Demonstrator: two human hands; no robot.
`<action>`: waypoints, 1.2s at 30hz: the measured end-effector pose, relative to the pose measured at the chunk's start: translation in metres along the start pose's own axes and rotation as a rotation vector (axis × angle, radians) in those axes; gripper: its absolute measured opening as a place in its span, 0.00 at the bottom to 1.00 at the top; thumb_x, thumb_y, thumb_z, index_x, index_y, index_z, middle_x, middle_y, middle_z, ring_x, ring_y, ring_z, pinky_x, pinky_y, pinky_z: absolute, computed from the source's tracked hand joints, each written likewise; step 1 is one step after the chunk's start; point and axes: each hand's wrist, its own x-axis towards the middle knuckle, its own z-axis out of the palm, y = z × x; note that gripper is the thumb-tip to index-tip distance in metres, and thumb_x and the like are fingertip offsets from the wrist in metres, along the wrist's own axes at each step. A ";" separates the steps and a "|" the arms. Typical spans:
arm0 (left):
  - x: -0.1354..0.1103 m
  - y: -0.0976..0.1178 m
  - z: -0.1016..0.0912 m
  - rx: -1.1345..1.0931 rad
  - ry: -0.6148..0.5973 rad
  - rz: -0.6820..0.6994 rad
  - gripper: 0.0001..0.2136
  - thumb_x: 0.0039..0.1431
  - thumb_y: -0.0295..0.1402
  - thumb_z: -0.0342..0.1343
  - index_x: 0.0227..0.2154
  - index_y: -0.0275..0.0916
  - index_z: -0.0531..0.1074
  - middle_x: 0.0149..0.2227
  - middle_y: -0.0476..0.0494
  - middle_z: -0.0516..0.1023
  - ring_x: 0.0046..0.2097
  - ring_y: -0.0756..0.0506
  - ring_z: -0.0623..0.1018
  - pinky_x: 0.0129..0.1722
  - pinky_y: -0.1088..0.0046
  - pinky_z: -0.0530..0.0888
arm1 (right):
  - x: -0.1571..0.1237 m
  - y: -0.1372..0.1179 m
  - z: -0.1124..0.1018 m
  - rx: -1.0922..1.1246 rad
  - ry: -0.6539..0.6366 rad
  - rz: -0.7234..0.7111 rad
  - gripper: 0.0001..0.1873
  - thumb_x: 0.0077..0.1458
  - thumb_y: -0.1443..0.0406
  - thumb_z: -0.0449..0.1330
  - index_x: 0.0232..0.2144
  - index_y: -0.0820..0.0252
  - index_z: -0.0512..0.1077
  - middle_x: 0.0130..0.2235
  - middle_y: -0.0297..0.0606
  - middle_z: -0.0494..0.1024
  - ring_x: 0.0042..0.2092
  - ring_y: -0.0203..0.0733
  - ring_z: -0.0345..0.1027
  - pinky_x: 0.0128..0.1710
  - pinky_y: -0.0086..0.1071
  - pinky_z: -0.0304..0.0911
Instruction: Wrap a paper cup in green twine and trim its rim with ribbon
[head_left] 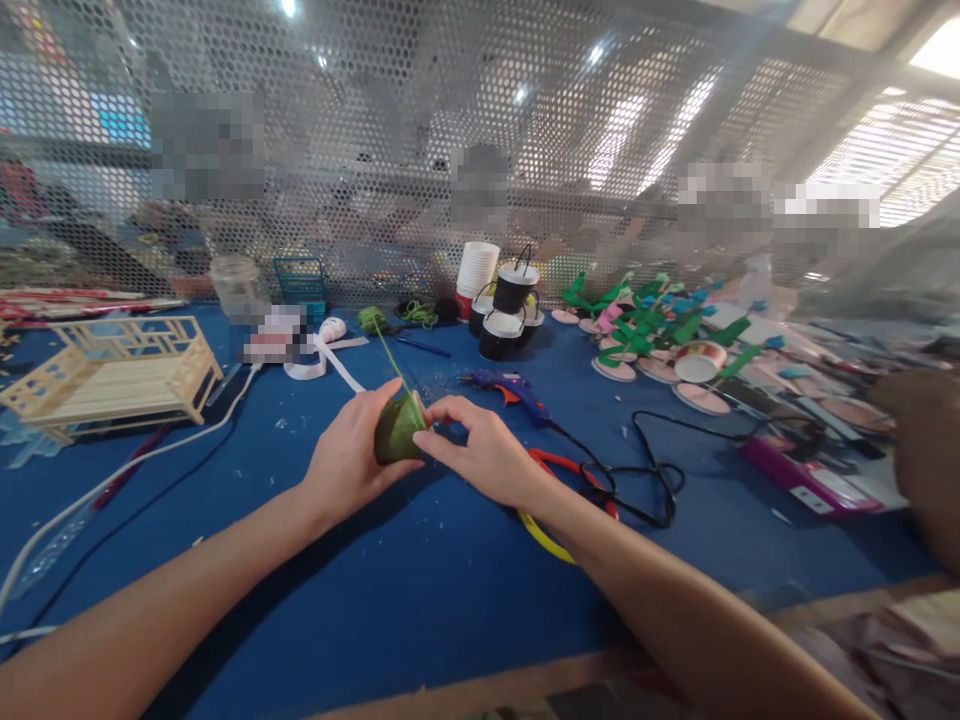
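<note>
A small cup-shaped piece wrapped in green yarn [395,432] lies tilted on its side between my two hands, above the blue table. My left hand [346,445] curls around its body from the left. At its right end, the thumb and fingers of my right hand [480,445] are drawn together on the rim; exactly what they pinch there is partly hidden. A taut strand of green yarn [393,362] runs from the wrapped cup back to a green yarn ball [372,320]. A blue glue gun [511,390] rests just beyond my right hand.
At left stands a small wooden bed frame [131,380]. Behind are black-and-white little buckets [501,332] and stacked paper cups [478,270]. Green paper plants [645,330] crowd the right, near a purple box [810,480]. Black cord [667,500] and scissors-like red-yellow handles [551,540] lie near my right forearm.
</note>
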 end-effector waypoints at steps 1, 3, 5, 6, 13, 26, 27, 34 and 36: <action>0.000 0.001 0.000 0.012 -0.016 0.027 0.35 0.47 0.39 0.60 0.55 0.43 0.49 0.45 0.39 0.68 0.46 0.39 0.71 0.42 0.59 0.72 | 0.000 0.000 0.000 0.007 -0.010 -0.003 0.03 0.49 0.65 0.57 0.27 0.59 0.67 0.32 0.36 0.73 0.36 0.38 0.66 0.39 0.34 0.60; 0.001 0.001 -0.002 0.026 -0.055 0.068 0.35 0.47 0.38 0.60 0.56 0.44 0.48 0.44 0.39 0.67 0.45 0.39 0.71 0.41 0.60 0.72 | -0.001 0.000 0.001 0.015 -0.030 -0.016 0.03 0.49 0.66 0.57 0.25 0.59 0.67 0.31 0.35 0.72 0.35 0.38 0.65 0.38 0.33 0.60; 0.001 0.002 -0.003 0.021 -0.079 0.098 0.33 0.49 0.38 0.59 0.56 0.43 0.49 0.43 0.39 0.67 0.44 0.40 0.71 0.41 0.60 0.73 | -0.002 0.000 0.001 0.022 -0.041 -0.026 0.02 0.48 0.67 0.57 0.25 0.59 0.66 0.30 0.35 0.71 0.34 0.37 0.65 0.38 0.33 0.60; 0.002 0.002 -0.004 0.014 -0.081 0.109 0.32 0.49 0.38 0.58 0.55 0.43 0.50 0.43 0.38 0.66 0.45 0.40 0.71 0.41 0.60 0.72 | -0.002 -0.001 0.001 0.025 -0.038 -0.025 0.02 0.48 0.67 0.57 0.25 0.59 0.66 0.30 0.35 0.71 0.34 0.37 0.64 0.38 0.33 0.60; 0.002 -0.001 -0.002 0.005 -0.011 0.133 0.25 0.49 0.38 0.58 0.48 0.40 0.55 0.44 0.37 0.66 0.47 0.40 0.70 0.45 0.59 0.71 | -0.001 -0.003 0.000 0.032 -0.046 0.086 0.03 0.46 0.65 0.57 0.24 0.60 0.67 0.28 0.34 0.71 0.33 0.38 0.64 0.37 0.32 0.58; 0.001 -0.001 0.000 0.007 -0.094 0.136 0.28 0.48 0.37 0.60 0.50 0.41 0.55 0.46 0.39 0.69 0.47 0.40 0.72 0.45 0.59 0.72 | 0.003 0.001 0.001 0.291 -0.048 0.267 0.08 0.48 0.63 0.56 0.23 0.62 0.67 0.24 0.31 0.68 0.26 0.32 0.60 0.28 0.28 0.56; 0.001 -0.001 0.000 0.011 -0.101 0.147 0.27 0.49 0.37 0.59 0.51 0.41 0.54 0.47 0.39 0.69 0.48 0.40 0.72 0.46 0.60 0.71 | 0.003 0.001 0.002 0.292 -0.051 0.276 0.07 0.47 0.63 0.56 0.23 0.62 0.67 0.24 0.31 0.68 0.26 0.32 0.60 0.28 0.28 0.56; 0.002 0.000 -0.004 -0.045 -0.145 0.089 0.25 0.51 0.38 0.57 0.51 0.41 0.57 0.47 0.39 0.67 0.48 0.42 0.71 0.46 0.62 0.71 | 0.009 0.002 -0.014 0.254 0.004 0.221 0.14 0.52 0.58 0.52 0.28 0.63 0.69 0.29 0.38 0.74 0.32 0.36 0.67 0.34 0.31 0.61; 0.002 0.000 -0.004 -0.065 -0.144 0.058 0.24 0.51 0.39 0.57 0.50 0.41 0.57 0.47 0.39 0.67 0.48 0.42 0.71 0.46 0.62 0.71 | 0.013 0.001 -0.028 0.205 0.071 0.222 0.13 0.53 0.58 0.53 0.29 0.63 0.70 0.32 0.40 0.76 0.35 0.37 0.68 0.36 0.32 0.62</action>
